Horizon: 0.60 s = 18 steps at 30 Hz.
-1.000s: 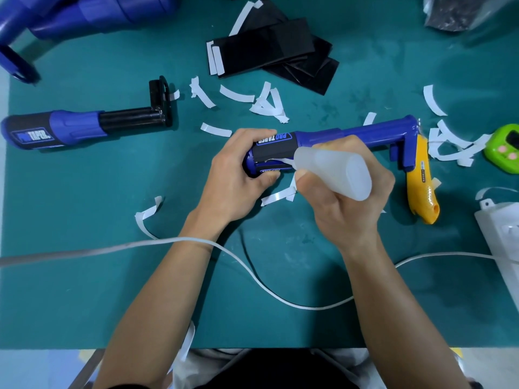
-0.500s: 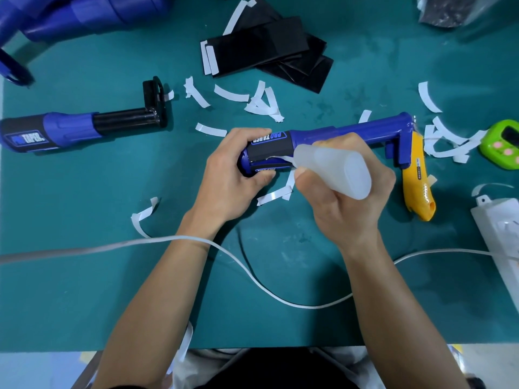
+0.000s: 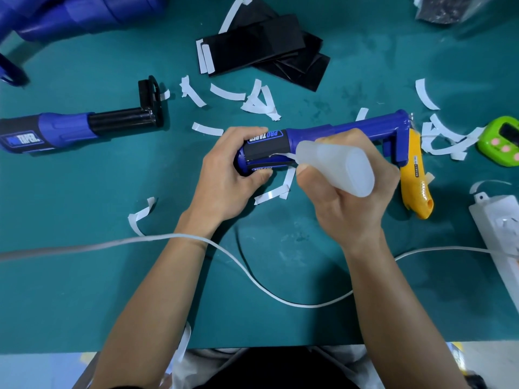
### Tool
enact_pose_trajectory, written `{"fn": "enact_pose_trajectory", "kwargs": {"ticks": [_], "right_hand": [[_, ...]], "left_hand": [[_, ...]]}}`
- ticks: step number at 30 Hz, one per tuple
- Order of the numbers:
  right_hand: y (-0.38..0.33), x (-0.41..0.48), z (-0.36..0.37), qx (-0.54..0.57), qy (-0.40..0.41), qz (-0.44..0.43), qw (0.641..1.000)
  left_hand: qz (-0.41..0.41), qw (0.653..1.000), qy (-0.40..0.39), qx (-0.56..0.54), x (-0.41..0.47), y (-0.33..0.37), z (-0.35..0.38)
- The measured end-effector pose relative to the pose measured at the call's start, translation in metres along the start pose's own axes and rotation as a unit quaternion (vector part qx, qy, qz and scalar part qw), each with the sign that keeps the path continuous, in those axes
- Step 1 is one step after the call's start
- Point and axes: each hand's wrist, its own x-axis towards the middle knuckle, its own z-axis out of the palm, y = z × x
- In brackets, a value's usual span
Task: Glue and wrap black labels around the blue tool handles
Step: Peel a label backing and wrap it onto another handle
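Note:
A blue tool [image 3: 345, 130] lies across the middle of the green mat, its handle end wrapped in a black label [image 3: 266, 144] printed PRO TAPER. My left hand [image 3: 227, 175] grips that handle end. My right hand [image 3: 348, 203] holds a translucent glue bottle [image 3: 337, 167], whose nozzle points at the label's open seam. A second tool [image 3: 64, 130] with a label on its handle lies at the left. A pile of loose black labels [image 3: 264, 43] sits at the back centre.
White backing strips [image 3: 258, 99] litter the mat. A yellow utility knife [image 3: 415, 181] lies right of the tool, a green timer [image 3: 502, 141] and a white power strip [image 3: 497, 228] at the right edge. A white cable [image 3: 252, 270] crosses in front. More blue tools [image 3: 70, 15] are stacked at the back left.
Both hands keep their grips. The bottle's nozzle stays at the label seam; no clear movement beyond a small shift of the view.

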Motion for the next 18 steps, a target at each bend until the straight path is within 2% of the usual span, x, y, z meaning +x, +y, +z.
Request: {"fn": "enact_pose_trajectory", "kwargs": {"ticks": [18], "right_hand": [[-0.0036, 0.0036, -0.0083, -0.009, 0.008, -0.005, 1.000]], "left_hand": [[-0.001, 1.000, -0.001, 0.003, 0.0006, 0.0001, 0.0001]]}}
